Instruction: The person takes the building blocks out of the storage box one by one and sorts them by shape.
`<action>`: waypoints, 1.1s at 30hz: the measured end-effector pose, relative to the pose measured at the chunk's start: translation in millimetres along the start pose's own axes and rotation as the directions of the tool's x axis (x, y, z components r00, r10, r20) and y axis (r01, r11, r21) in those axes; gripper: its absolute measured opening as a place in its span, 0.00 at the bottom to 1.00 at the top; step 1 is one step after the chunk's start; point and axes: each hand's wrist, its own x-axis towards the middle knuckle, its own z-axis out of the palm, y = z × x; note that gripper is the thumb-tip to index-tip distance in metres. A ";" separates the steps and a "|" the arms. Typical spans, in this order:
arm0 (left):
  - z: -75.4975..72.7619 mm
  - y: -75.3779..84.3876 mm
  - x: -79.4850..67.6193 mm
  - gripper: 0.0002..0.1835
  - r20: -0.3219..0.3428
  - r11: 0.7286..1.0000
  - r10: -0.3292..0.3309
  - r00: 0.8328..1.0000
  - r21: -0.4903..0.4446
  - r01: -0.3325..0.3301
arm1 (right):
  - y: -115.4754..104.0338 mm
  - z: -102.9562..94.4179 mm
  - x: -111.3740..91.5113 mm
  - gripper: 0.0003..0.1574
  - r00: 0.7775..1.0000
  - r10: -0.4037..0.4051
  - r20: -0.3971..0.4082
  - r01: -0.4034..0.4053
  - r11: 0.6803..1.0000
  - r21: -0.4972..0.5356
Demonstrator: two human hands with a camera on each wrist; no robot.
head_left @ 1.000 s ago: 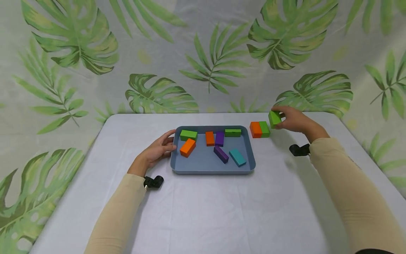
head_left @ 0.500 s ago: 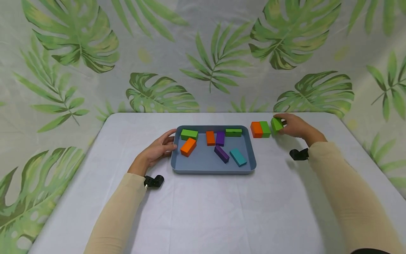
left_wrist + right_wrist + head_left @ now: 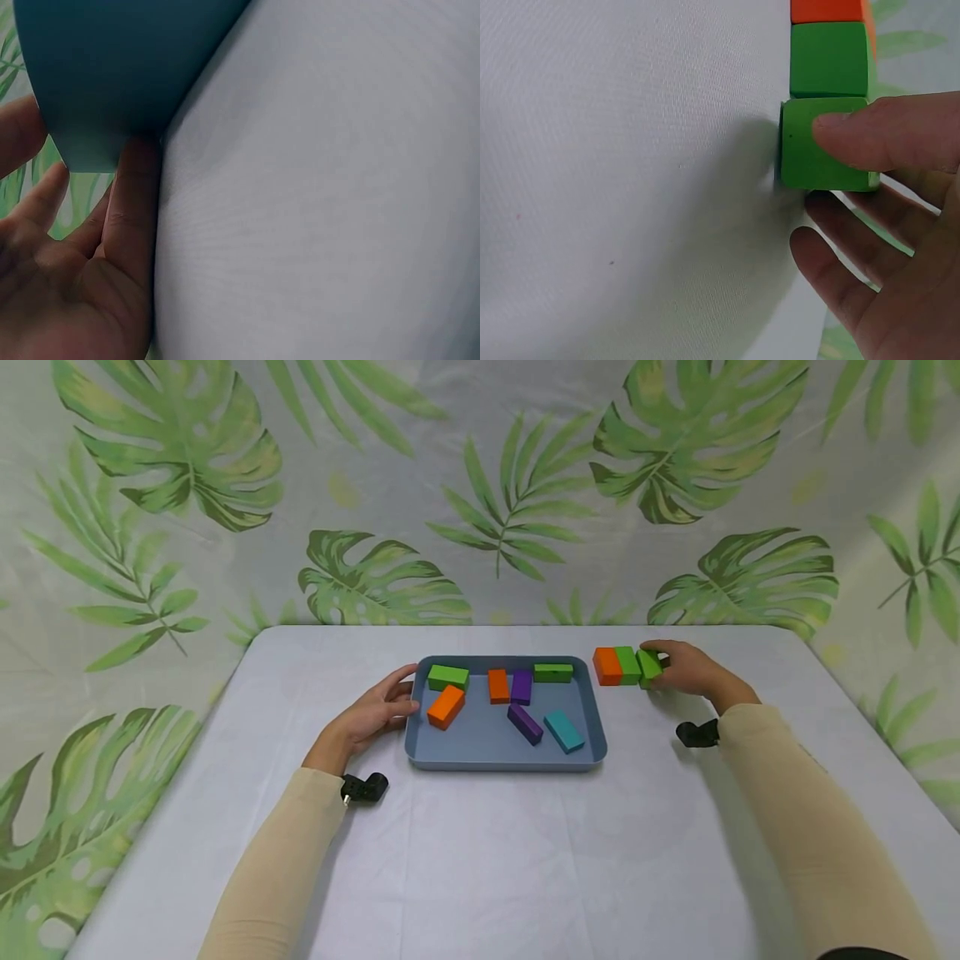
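My right hand (image 3: 686,670) pinches a green block (image 3: 648,668), thumb on its near face in the right wrist view. That block stands against another green block (image 3: 829,60), which adjoins an orange block (image 3: 606,667); together they form a row right of the tray. My left hand (image 3: 372,714) rests at the left end of the blue-grey tray (image 3: 502,767), its fairly straight fingers (image 3: 135,202) touching the outer wall. Inside the tray lie green, orange and purple blocks and one teal block (image 3: 563,732). The far side of the held block is hidden.
A white cloth (image 3: 480,860) covers the table, whose back edge runs just behind the tray and the row. Behind it hangs a leaf-patterned curtain (image 3: 525,593). Small black cameras (image 3: 365,788) are worn at both wrists.
My right hand has lowered the green block and brought it left against the other green block in the row. The left hand and the tray have stayed in place.
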 end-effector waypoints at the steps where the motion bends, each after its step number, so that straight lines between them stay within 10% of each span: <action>1: 0.2 0.2 -0.2 0.41 -0.002 1.000 -0.001 1.000 0.001 0.001 | 0.1 0.3 0.2 0.48 1.000 0.001 -0.003 -0.001 1.000 -0.003; 33: 0.7 1.3 -0.9 0.41 -0.005 1.000 0.000 1.000 0.002 0.000 | -3.7 -0.4 4.5 0.50 0.998 0.039 0.039 -0.039 0.999 -0.013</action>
